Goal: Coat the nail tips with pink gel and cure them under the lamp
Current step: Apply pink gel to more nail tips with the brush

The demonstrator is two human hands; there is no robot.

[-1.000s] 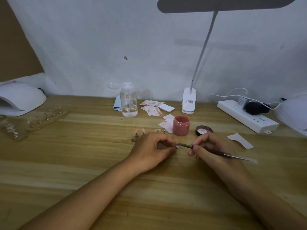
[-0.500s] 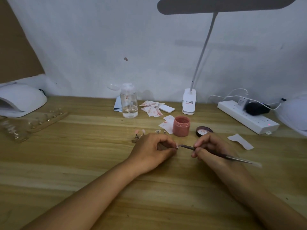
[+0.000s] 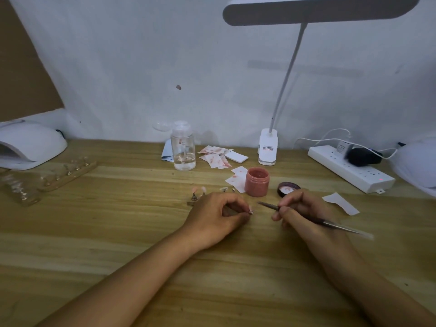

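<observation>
My left hand (image 3: 213, 217) pinches a small nail tip (image 3: 250, 211) between thumb and forefinger, low over the wooden table. My right hand (image 3: 299, 210) grips a thin gel brush (image 3: 313, 220); its dark tip points left and stops a short gap from the nail tip. Just behind my hands an open jar of pink gel (image 3: 257, 181) stands with its lid (image 3: 288, 188) lying to the right. A strip holder with several nail tips (image 3: 199, 194), some pink, sits partly hidden behind my left hand. The white curing lamp (image 3: 28, 145) rests at the far left.
A clear liquid bottle (image 3: 183, 149), stained paper wipes (image 3: 217, 156) and a desk lamp base (image 3: 267, 148) line the back. A power strip (image 3: 349, 171) lies at the right. More nail holders (image 3: 47, 178) sit left. A paper scrap (image 3: 341, 202) lies beside my right hand.
The brush tip has drawn back to the right, away from the nail tip it was touching. My left hand has stayed in place.
</observation>
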